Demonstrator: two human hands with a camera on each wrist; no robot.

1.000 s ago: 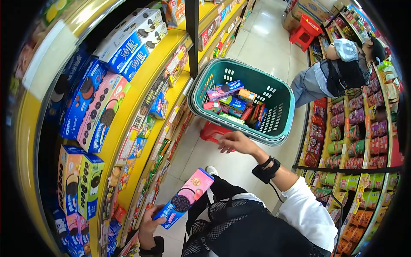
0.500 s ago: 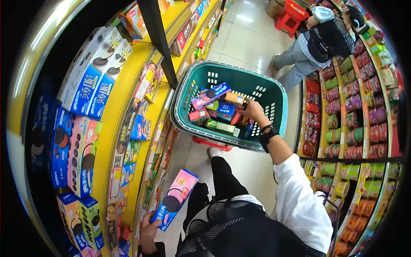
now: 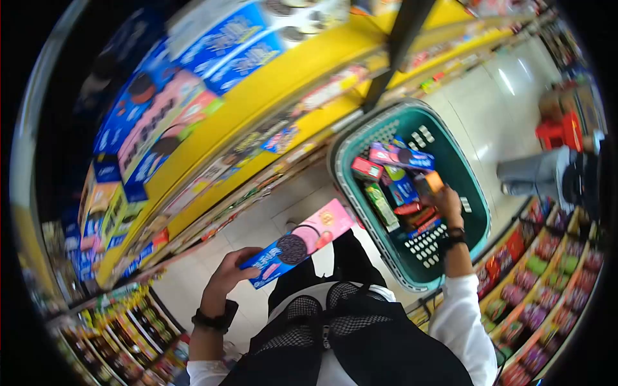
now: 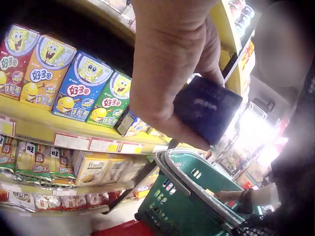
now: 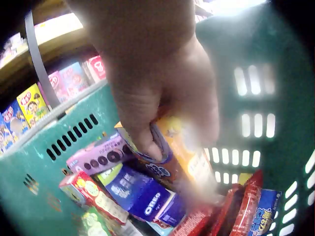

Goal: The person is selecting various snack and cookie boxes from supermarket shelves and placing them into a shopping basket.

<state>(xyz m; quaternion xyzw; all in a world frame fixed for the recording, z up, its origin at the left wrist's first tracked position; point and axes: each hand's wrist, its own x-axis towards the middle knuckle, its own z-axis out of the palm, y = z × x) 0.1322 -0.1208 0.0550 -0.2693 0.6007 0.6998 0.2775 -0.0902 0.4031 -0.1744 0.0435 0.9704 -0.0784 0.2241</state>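
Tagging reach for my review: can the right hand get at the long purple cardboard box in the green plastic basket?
Probably yes: the purple box lies near the right hand, mostly uncovered, though the hand would likely first have to release the orange cardboard box it grips.

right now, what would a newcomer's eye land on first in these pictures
Probably the green basket, right of centre in the head view. Then the pink and blue box in the left hand, near the middle, and the orange box the right hand grips inside the basket.
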